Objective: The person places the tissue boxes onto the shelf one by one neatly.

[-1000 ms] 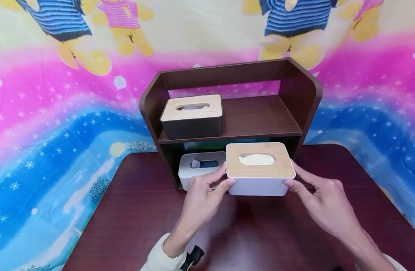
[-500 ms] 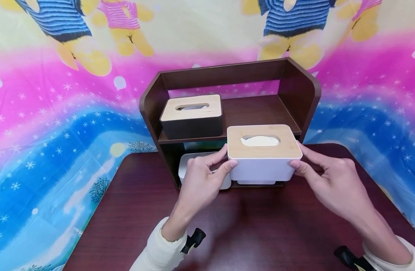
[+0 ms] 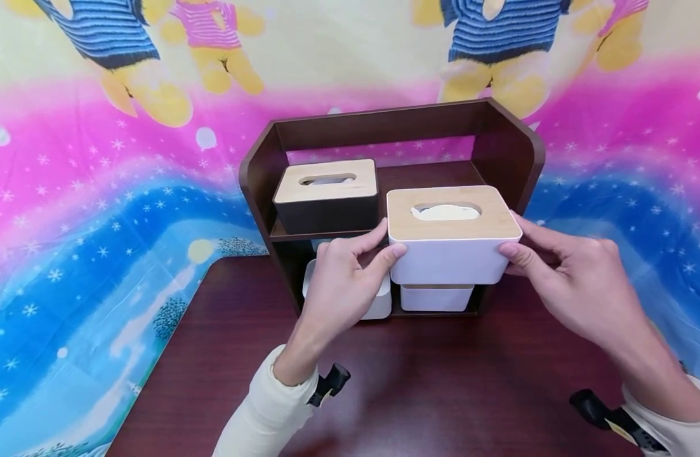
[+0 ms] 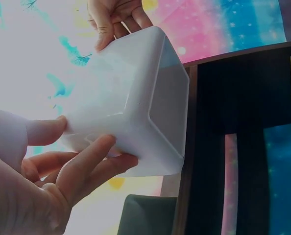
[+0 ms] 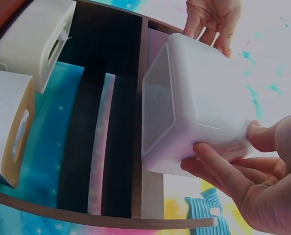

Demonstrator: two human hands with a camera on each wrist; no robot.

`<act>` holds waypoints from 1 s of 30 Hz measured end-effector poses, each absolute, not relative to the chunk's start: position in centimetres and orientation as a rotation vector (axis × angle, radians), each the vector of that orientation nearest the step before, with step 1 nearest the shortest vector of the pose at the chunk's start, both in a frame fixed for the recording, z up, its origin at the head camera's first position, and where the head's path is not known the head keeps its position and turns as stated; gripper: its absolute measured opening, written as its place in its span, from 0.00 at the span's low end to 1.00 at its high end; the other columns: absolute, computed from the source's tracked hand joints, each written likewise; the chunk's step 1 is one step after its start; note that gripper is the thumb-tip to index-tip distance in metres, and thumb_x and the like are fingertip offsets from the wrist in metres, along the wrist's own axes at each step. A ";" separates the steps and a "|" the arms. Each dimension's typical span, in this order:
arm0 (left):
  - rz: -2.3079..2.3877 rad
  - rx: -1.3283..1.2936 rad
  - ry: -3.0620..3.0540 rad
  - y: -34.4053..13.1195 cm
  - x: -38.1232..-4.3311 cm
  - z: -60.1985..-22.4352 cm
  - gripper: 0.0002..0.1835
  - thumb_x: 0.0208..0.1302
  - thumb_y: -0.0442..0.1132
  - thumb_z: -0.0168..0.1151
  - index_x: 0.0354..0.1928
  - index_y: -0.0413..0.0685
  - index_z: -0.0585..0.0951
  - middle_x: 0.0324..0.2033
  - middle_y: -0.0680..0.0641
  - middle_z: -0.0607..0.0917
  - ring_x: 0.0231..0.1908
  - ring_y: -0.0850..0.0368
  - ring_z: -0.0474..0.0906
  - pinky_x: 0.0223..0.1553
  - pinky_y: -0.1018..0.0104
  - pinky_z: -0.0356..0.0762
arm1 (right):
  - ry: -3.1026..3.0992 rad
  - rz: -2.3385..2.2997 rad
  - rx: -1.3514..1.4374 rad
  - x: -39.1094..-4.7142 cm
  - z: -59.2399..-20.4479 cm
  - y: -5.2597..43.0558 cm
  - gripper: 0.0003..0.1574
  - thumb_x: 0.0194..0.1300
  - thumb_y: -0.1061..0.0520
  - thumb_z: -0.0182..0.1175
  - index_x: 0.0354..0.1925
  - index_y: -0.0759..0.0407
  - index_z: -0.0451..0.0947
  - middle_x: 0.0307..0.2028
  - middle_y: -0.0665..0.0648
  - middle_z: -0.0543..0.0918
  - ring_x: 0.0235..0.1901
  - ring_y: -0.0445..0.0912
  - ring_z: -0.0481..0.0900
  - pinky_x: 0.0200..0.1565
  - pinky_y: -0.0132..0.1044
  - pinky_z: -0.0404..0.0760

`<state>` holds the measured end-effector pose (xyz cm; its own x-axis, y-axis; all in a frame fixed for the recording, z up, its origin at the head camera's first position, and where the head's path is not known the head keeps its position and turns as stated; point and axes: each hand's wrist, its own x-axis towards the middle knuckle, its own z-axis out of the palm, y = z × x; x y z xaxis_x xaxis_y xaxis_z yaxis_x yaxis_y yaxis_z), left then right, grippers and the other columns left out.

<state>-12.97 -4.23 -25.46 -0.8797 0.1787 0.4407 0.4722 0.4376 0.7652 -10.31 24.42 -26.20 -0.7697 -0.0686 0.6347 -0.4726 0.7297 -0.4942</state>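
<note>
A white tissue box [image 3: 455,260] with a light wooden lid is held up in front of the upper shelf, white tissue showing in its oval slot. My left hand [image 3: 344,285] grips its left end, thumb on the front and fingers along the side. At the opposite end, my right hand [image 3: 584,289] holds it the same way. Both wrist views show the box's smooth white body, its underside [image 5: 159,95] facing the shelf edge. To its left, a black tissue box [image 3: 329,214] with a wooden lid sits on the upper shelf.
The dark brown two-tier shelf unit [image 3: 512,143] stands on a reddish-brown table [image 3: 212,362]. Its lower tier holds an all-white tissue box [image 5: 35,36] and a wooden-lidded white one [image 3: 436,298], partly hidden in the head view. A patterned cloth [image 3: 87,254] hangs behind.
Both hands have raised the white tissue box from in front of the lower tier to upper-shelf height, slightly rightward. The wooden-lidded box below has come partly into view.
</note>
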 end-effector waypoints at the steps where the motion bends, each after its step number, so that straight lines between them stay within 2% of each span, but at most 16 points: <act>1: -1.419 -0.563 -2.400 -4.2 -13.0 -25.3 0.28 0.71 0.49 0.74 0.70 0.52 0.81 0.34 0.45 0.94 0.21 0.65 0.75 0.22 0.70 0.69 | -2.324 0.896 0.407 -10.4 -26.0 24.4 0.35 0.70 0.58 0.74 0.72 0.44 0.79 0.38 0.70 0.92 0.35 0.09 0.78 0.24 0.28 0.66; 3: -1.428 -0.568 -2.395 -4.1 -13.2 -24.9 0.29 0.71 0.49 0.74 0.70 0.51 0.81 0.34 0.44 0.94 0.21 0.64 0.77 0.21 0.70 0.69 | -2.326 0.913 0.387 -10.6 -25.7 24.4 0.36 0.70 0.59 0.74 0.72 0.42 0.78 0.39 0.70 0.92 0.35 0.10 0.79 0.26 0.26 0.67; 6: -1.463 -0.583 -2.383 -3.9 -13.7 -24.5 0.29 0.71 0.48 0.73 0.71 0.50 0.80 0.43 0.44 0.95 0.28 0.65 0.86 0.26 0.72 0.75 | -2.343 0.929 0.349 -10.9 -25.3 24.3 0.36 0.71 0.57 0.73 0.73 0.40 0.77 0.41 0.71 0.92 0.34 0.10 0.78 0.28 0.23 0.68; 8: -1.492 -0.583 -2.370 -3.7 -14.1 -24.3 0.29 0.72 0.47 0.73 0.71 0.49 0.79 0.54 0.45 0.92 0.43 0.66 0.91 0.38 0.74 0.85 | -2.365 0.924 0.314 -11.2 -25.0 24.3 0.36 0.72 0.55 0.72 0.74 0.40 0.76 0.44 0.71 0.92 0.34 0.09 0.77 0.32 0.17 0.69; 10: -1.530 -0.576 -2.353 -3.4 -14.5 -24.1 0.29 0.72 0.46 0.73 0.72 0.48 0.79 0.63 0.46 0.87 0.58 0.67 0.86 0.53 0.70 0.88 | -2.387 0.919 0.282 -11.6 -24.7 24.3 0.35 0.74 0.53 0.70 0.75 0.41 0.74 0.48 0.72 0.91 0.34 0.08 0.76 0.35 0.11 0.69; 12: -1.566 -0.563 -2.340 -3.1 -15.1 -23.9 0.29 0.73 0.45 0.72 0.72 0.48 0.78 0.64 0.45 0.86 0.60 0.65 0.85 0.58 0.66 0.86 | -2.400 0.917 0.252 -12.1 -24.4 24.2 0.35 0.75 0.51 0.69 0.76 0.43 0.74 0.50 0.73 0.90 0.33 0.06 0.74 0.38 0.09 0.70; 14: -1.573 -0.545 -2.331 -2.7 -15.6 -23.8 0.29 0.73 0.45 0.71 0.73 0.48 0.78 0.62 0.44 0.87 0.58 0.66 0.86 0.55 0.69 0.87 | -2.410 0.918 0.219 -12.6 -24.1 24.1 0.34 0.77 0.48 0.67 0.77 0.43 0.72 0.52 0.73 0.89 0.32 0.04 0.72 0.38 0.08 0.70; 16: -1.558 -0.517 -2.331 -2.3 -16.1 -23.6 0.29 0.74 0.45 0.71 0.73 0.48 0.78 0.57 0.43 0.91 0.51 0.67 0.89 0.43 0.75 0.87 | -2.411 0.925 0.189 -13.1 -23.9 23.9 0.34 0.78 0.45 0.65 0.77 0.42 0.72 0.51 0.73 0.90 0.30 0.04 0.71 0.34 0.10 0.72; 19: -1.535 -0.468 -2.339 -1.7 -16.9 -23.4 0.28 0.75 0.46 0.69 0.73 0.50 0.78 0.39 0.42 0.94 0.32 0.64 0.85 0.25 0.72 0.71 | -2.410 0.951 0.145 -13.9 -23.6 23.6 0.34 0.79 0.42 0.63 0.78 0.38 0.70 0.53 0.72 0.90 0.29 0.06 0.73 0.29 0.15 0.74; 20: -1.535 -0.451 -2.341 -1.5 -17.1 -23.3 0.28 0.76 0.46 0.68 0.74 0.51 0.77 0.33 0.42 0.93 0.28 0.62 0.81 0.22 0.70 0.67 | -2.410 0.960 0.135 -14.2 -23.6 23.6 0.34 0.79 0.41 0.62 0.78 0.37 0.70 0.53 0.73 0.90 0.30 0.10 0.78 0.26 0.19 0.74; 21: -1.538 -0.435 -2.341 -1.3 -17.4 -23.3 0.28 0.76 0.46 0.68 0.74 0.51 0.77 0.31 0.43 0.91 0.26 0.61 0.79 0.21 0.70 0.66 | -2.410 0.969 0.122 -14.5 -23.6 23.5 0.33 0.79 0.41 0.62 0.77 0.37 0.70 0.53 0.73 0.89 0.30 0.12 0.80 0.24 0.22 0.74; 23: -1.550 -0.414 -2.328 -0.9 -17.9 -23.3 0.28 0.76 0.46 0.68 0.74 0.51 0.77 0.29 0.43 0.90 0.25 0.58 0.78 0.22 0.71 0.68 | -2.414 0.983 0.095 -15.0 -23.5 23.5 0.33 0.79 0.41 0.61 0.77 0.37 0.70 0.56 0.72 0.88 0.35 0.25 0.90 0.23 0.25 0.74; 24: -1.551 -0.409 -2.317 -0.7 -18.1 -23.4 0.27 0.76 0.45 0.67 0.74 0.51 0.78 0.33 0.43 0.92 0.30 0.59 0.84 0.26 0.73 0.75 | -2.414 0.985 0.084 -15.2 -23.5 23.4 0.33 0.79 0.40 0.61 0.77 0.37 0.70 0.56 0.72 0.88 0.38 0.34 0.93 0.23 0.25 0.74; 26: -1.554 -0.400 -2.296 -0.4 -18.5 -23.5 0.27 0.76 0.44 0.67 0.73 0.50 0.78 0.34 0.43 0.92 0.29 0.60 0.83 0.26 0.72 0.74 | -2.416 1.009 0.060 -15.6 -23.5 23.4 0.33 0.79 0.40 0.61 0.77 0.37 0.70 0.59 0.72 0.87 0.45 0.48 0.93 0.24 0.24 0.76; 28: -1.549 -0.399 -2.278 -0.2 -18.9 -23.6 0.26 0.76 0.44 0.67 0.72 0.49 0.79 0.31 0.42 0.91 0.26 0.60 0.80 0.24 0.71 0.71 | -2.414 1.025 0.041 -16.0 -23.6 23.3 0.33 0.79 0.38 0.60 0.77 0.36 0.70 0.61 0.70 0.86 0.49 0.57 0.91 0.25 0.22 0.77; 30: -1.543 -0.396 -2.272 0.0 -19.1 -23.7 0.26 0.77 0.43 0.67 0.72 0.47 0.79 0.27 0.42 0.88 0.23 0.59 0.76 0.24 0.72 0.70 | -2.404 1.043 0.032 -16.4 -23.6 23.2 0.33 0.79 0.38 0.60 0.77 0.37 0.70 0.63 0.69 0.85 0.51 0.59 0.90 0.28 0.18 0.77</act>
